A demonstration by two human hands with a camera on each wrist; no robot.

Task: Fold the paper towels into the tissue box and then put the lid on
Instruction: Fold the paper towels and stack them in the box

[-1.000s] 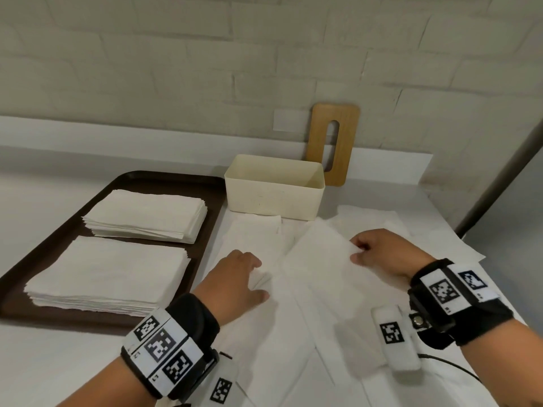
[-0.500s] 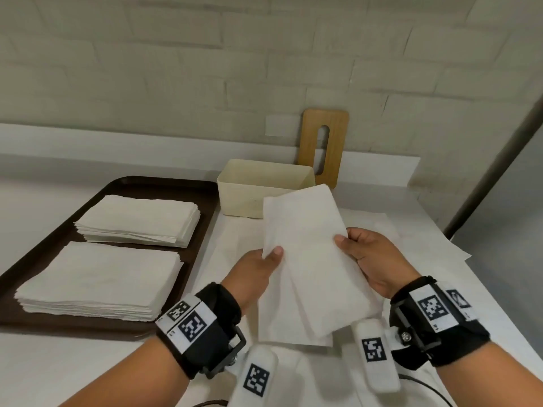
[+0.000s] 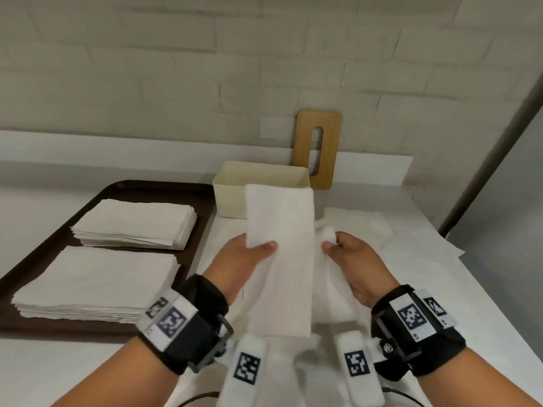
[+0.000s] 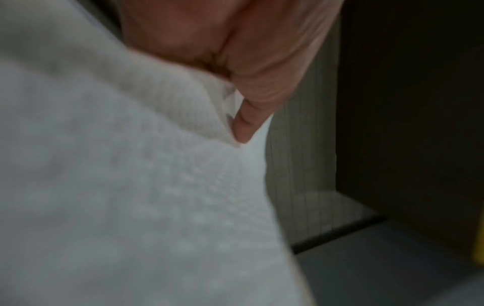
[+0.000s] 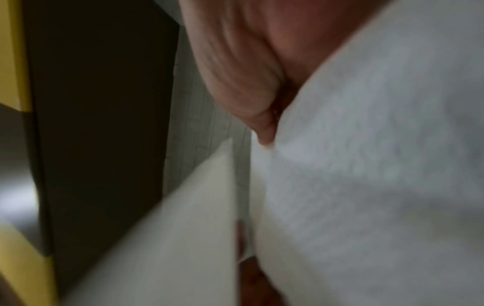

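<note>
I hold white paper towels in the air in front of the cream tissue box (image 3: 232, 198), which stands open at the back of the table. My left hand (image 3: 249, 254) pinches a tall folded towel (image 3: 279, 259) with the thumb on top; the same towel (image 4: 131, 186) fills the left wrist view. My right hand (image 3: 346, 254) pinches the edge of a second towel (image 3: 332, 286) hanging beside the first, seen close up as a white towel (image 5: 366, 165). The wooden lid (image 3: 318, 148) with its slot leans upright against the wall behind the box.
A dark brown tray (image 3: 123, 189) at the left carries two stacks of folded towels (image 3: 135, 221). More loose sheets (image 3: 367, 224) lie spread on the white table under and right of my hands. The table's right edge drops off beside a grey post (image 3: 484, 160).
Both hands lifted the towels off the table and raised them. The towels now separate: the left hand keeps the tall one, the right hand pulls another aside.
</note>
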